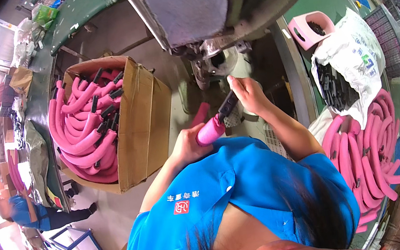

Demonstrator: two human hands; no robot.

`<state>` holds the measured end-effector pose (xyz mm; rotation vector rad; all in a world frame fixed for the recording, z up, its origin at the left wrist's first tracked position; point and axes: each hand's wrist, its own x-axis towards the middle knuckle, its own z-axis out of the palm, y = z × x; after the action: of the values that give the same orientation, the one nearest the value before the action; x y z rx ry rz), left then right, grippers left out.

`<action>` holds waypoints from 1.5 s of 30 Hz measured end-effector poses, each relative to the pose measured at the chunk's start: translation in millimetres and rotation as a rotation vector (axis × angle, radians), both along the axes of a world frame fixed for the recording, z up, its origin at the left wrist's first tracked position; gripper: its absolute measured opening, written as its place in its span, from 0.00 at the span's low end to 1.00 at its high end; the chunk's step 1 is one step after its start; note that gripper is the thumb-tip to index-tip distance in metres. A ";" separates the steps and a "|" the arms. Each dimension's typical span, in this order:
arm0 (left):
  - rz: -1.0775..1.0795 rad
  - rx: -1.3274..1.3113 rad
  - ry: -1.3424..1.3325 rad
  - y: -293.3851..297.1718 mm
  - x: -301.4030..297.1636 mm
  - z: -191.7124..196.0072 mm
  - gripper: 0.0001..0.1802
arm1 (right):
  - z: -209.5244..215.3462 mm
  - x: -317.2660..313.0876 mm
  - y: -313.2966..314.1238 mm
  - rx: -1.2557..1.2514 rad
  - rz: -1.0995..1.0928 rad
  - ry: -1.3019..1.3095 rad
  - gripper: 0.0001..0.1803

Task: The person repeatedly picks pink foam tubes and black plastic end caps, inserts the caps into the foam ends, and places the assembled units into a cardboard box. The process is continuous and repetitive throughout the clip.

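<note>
In front of my chest, my left hand [186,148] is closed round a pink foam-covered tube [210,131]. A black plastic end piece [228,105] sticks out of the tube's upper end, tilted up to the right. My right hand [253,97] has its fingers closed at the far end of that black piece, with the thumb pointing up. Behind the grip, another short stretch of pink tube [201,113] shows. Just beyond my hands stands a machine [190,12] with a metal head and a lower clamp-like part [216,57].
A cardboard box [144,127] of curved pink tubes [83,122] with black ends stands left. On the right bench are a white bag [354,51] of black pieces [332,88], a pink bin [298,38] and piled pink tubes [363,159]. A person [32,210] is far left.
</note>
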<state>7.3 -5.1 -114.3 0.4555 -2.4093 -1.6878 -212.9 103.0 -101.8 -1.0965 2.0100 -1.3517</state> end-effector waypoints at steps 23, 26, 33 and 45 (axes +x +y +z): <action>-0.047 -0.040 -0.423 -113.5 -65.3 -1.8 0.23 | -69.0 -111.0 -120.4 0.182 0.035 -0.328 0.19; -0.026 -0.086 -0.461 -109.8 -67.1 10.4 0.20 | -104.7 -118.2 -133.7 0.328 -0.084 -0.068 0.20; -0.055 -0.119 -0.399 -110.1 -70.9 7.7 0.26 | -198.4 -117.1 -139.6 0.570 -0.274 0.292 0.22; -0.058 -0.121 -0.407 -117.0 -66.4 4.0 0.25 | -161.1 -125.7 -139.3 0.434 -0.353 0.417 0.40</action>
<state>-59.1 -122.1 -110.2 0.7838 -2.8113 -1.5840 -338.6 -36.3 -262.9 -0.8985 2.7401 -0.8029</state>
